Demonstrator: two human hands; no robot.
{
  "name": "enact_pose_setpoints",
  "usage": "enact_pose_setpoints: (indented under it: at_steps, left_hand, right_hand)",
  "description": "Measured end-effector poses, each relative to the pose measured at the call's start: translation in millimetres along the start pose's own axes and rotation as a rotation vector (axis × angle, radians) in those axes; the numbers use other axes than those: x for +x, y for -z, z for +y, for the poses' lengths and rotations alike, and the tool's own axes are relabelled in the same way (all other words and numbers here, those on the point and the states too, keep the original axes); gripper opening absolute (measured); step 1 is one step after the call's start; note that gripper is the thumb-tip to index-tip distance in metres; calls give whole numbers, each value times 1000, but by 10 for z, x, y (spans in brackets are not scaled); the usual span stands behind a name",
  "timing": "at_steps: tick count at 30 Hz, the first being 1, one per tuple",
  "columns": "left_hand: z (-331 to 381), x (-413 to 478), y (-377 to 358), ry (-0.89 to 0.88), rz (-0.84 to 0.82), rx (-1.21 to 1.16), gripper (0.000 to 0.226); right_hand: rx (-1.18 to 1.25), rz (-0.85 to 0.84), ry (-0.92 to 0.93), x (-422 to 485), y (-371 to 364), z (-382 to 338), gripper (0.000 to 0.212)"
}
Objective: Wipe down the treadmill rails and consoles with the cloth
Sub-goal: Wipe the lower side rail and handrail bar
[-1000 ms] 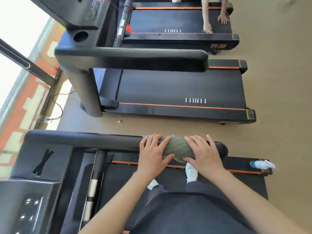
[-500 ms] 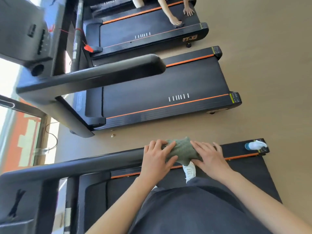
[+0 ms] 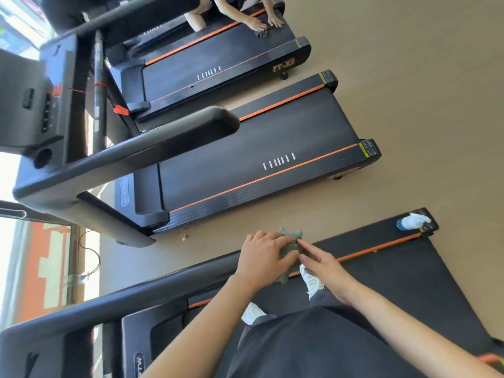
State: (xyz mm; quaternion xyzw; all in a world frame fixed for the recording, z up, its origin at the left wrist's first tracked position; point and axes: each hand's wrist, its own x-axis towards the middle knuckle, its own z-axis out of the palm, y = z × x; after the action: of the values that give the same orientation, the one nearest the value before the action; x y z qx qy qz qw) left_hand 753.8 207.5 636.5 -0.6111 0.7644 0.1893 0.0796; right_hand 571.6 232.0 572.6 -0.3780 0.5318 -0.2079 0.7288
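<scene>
mid-wipe on the near rail (image 3: pixel 136 290); cloth (image 3: pixel 292 241) sits bunched over the rail's free end; left hand (image 3: pixel 261 259) wraps it, right hand (image 3: pixel 324 266) is relaxed, straight fingers just touching it; next move, i'd guess: slide it back along the rail, firm pressure

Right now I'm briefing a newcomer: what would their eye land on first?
Low in the centre, the left hand grips a green cloth over the end of the near rail, the right hand touching it with straight fingers. Above, a treadmill with orange stripes crosses the frame; a spray bottle lies on the far corner of the near deck.
</scene>
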Motion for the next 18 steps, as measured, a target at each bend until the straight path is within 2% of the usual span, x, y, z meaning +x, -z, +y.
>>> enact_pose_setpoints:
  at_steps: [3, 6, 9, 14, 18]
  left_hand:
    - [25, 26, 60, 26, -68, -15, 42]
    - [-19, -24, 95, 21, -64, -28, 43]
    - [-133, -119, 135, 42, -33, -29, 47]
    - [-423, -334, 192, 145, 4, -104, 56]
    - [-666, -533, 206, 174, 43, -114, 55]
  right_hand:
    - [25, 1, -24, 42, -39, -81, 45]
    - [-82, -26, 72, 52, -65, -191, 43]
    - [-245, -74, 138, 64, -60, -310, 41]
    - [-572, -92, 215, 139, -153, -437, 49]
    - [-800, -81, 290, 175, -377, -607, 47]
